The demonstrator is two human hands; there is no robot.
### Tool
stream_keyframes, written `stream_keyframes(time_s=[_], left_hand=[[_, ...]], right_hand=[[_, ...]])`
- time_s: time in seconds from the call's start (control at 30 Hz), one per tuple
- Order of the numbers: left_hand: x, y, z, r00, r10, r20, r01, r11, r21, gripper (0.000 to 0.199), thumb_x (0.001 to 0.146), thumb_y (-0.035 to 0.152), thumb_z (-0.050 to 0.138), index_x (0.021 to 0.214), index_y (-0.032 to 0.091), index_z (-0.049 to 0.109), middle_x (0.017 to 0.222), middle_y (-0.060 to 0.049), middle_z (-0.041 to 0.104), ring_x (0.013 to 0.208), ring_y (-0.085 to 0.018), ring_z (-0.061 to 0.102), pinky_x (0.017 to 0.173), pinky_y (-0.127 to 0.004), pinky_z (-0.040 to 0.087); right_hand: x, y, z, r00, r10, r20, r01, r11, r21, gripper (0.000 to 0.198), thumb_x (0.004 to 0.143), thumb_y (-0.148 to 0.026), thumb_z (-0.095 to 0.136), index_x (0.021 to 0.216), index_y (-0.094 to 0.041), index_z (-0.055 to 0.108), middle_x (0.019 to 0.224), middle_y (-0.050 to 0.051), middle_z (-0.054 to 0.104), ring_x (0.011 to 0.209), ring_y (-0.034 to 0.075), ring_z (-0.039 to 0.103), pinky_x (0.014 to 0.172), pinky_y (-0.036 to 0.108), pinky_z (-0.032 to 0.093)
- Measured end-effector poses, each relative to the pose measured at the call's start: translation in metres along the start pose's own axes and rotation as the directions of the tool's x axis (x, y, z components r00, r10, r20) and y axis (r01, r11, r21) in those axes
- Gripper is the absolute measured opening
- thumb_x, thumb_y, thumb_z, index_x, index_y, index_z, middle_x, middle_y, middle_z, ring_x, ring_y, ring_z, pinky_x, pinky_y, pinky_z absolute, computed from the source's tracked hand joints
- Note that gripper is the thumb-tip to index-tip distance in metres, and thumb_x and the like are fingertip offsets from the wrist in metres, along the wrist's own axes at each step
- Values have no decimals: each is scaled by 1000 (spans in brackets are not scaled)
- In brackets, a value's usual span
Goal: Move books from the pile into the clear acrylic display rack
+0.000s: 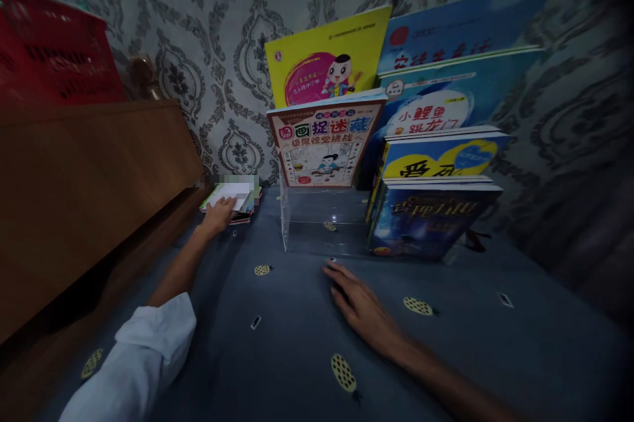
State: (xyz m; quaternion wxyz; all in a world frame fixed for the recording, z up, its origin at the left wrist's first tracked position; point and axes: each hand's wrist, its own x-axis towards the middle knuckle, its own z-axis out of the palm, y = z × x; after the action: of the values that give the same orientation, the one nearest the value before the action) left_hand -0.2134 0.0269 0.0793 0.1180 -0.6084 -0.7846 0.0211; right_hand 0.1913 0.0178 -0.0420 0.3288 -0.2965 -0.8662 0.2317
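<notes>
My left hand (220,214) reaches to the far left and rests with its fingers on top of a small stack of books (241,218). The uppermost book (241,192) has a pale, blurred cover; whether the thumb goes under its edge I cannot make out. My right hand (359,303) lies open and palm down on the dark blue cloth (297,356), in front of a clear acrylic book stand (324,234). On that stand, a brown-framed picture book (324,151) leans before a yellow book (329,55).
Right of these stand several books in stepped rows, a dark blue one (430,220) in front and a large blue one (460,19) at the back. A wooden cabinet (94,191) bounds the left side, with a red item (54,52) on it. Patterned wallpaper (232,32) rises behind.
</notes>
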Motion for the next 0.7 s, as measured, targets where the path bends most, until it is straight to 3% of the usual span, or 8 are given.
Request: stream_keyframes(time_s=[0.17, 0.3, 0.53, 0.7], left_hand=[[-18, 0, -6, 998, 44, -35, -44, 999, 3, 46, 100, 21, 34, 142, 22, 52, 141, -14, 60, 137, -27, 50, 111, -45, 39], [-46, 8, -13, 997, 71, -17, -70, 997, 26, 45, 100, 21, 34, 140, 22, 54, 140, -13, 61, 129, -27, 57, 108, -40, 42], [-143, 47, 0, 980, 169, 105, -173, 985, 26, 39, 102, 24, 35, 133, 23, 59, 130, -13, 67, 122, -29, 61, 110, -49, 39], [-205, 70, -25, 925, 355, 135, -339, 932, -130, 39, 104, 42, 35, 123, 27, 65, 123, -9, 70, 113, -26, 65, 104, -41, 44]], right_hand=[[1, 0, 1, 1000, -5, -15, 5, 1000, 10, 40, 97, -30, 46, 134, -24, 62, 148, 10, 55, 135, 28, 53, 111, 51, 47], [3, -3, -1, 999, -33, -6, 34, 999, 23, 39, 97, -29, 45, 129, -22, 65, 147, 13, 55, 134, 30, 54, 109, 53, 48], [4, -8, -3, 1000, -20, 15, 20, 1000, 1, 37, 96, -27, 46, 124, -20, 68, 146, 14, 56, 134, 30, 55, 110, 53, 47], [6, -12, -7, 999, -8, 49, 8, 1000, 6, 37, 96, -27, 45, 123, -20, 69, 147, 13, 55, 133, 30, 55, 111, 53, 46]])
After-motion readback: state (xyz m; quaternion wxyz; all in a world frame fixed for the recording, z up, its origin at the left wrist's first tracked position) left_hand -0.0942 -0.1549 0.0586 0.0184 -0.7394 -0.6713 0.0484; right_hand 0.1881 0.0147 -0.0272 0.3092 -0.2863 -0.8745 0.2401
